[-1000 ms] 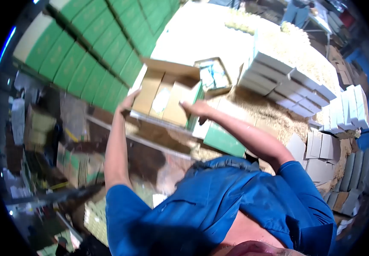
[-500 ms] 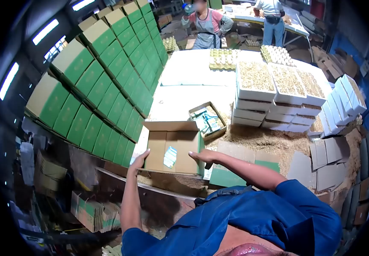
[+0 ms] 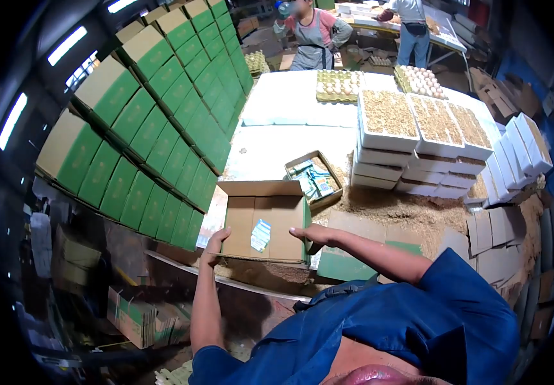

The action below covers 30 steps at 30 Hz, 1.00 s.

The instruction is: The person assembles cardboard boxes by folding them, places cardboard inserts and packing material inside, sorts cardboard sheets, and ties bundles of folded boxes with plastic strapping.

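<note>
An open cardboard box (image 3: 242,221) with green outer sides is between my two hands at the near edge of the table. Inside it lies a small blue-and-white printed leaflet (image 3: 261,235). My left hand (image 3: 217,244) grips the box's left wall, thumb over the rim. On the opposite wall my right hand (image 3: 310,236) is closed, its thumb inside and the fingers hidden outside. Just behind the box, a smaller cardboard tray (image 3: 332,196) holds several blue-and-white packets (image 3: 312,180).
Stacked green boxes (image 3: 161,141) form a wall at left. White foam boxes (image 3: 389,140) filled with husk-like bedding stand at right, with egg trays (image 3: 338,86) behind. Flat cardboard (image 3: 347,237) lies right of my right hand. Two people (image 3: 315,38) stand at the back.
My hands and the box have shifted slightly right in view, still together. At the back, the person by the far table has moved an arm.
</note>
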Tool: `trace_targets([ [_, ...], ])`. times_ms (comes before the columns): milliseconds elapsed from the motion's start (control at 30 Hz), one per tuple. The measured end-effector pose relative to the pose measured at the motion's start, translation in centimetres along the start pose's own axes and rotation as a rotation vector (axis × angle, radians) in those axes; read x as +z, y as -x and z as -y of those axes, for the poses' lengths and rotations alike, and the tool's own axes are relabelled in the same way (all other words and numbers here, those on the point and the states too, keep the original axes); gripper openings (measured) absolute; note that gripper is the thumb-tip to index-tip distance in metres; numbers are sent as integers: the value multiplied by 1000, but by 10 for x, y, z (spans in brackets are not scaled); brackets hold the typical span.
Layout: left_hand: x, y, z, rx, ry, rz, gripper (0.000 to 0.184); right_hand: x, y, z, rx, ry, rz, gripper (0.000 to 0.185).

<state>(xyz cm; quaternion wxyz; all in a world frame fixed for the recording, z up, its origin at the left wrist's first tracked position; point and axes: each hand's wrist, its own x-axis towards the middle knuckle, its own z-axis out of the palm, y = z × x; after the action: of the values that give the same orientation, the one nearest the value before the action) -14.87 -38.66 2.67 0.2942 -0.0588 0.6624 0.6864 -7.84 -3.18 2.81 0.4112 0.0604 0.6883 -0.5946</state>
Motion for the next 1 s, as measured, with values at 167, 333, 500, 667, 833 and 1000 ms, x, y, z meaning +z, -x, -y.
trace_targets([
  [167,0,-9,-7,18,-99,-10,46,-1,5,2,-79,-57,58,89],
  [333,7,9,-8,5,-38,14,47,5,5,-14,-106,-102,113,95],
  [500,3,-3,1,9,-26,-66,48,2,9,-14,-156,-134,124,94],
  [667,8,4,-9,-19,-15,-38,47,-16,32,-15,-150,-122,-60,91],
  [833,4,8,-2,27,109,-27,51,-88,45,-133,-290,89,-608,57],
  [1000,5,24,26,288,435,-157,43,-105,140,-289,290,418,-1163,60],
])
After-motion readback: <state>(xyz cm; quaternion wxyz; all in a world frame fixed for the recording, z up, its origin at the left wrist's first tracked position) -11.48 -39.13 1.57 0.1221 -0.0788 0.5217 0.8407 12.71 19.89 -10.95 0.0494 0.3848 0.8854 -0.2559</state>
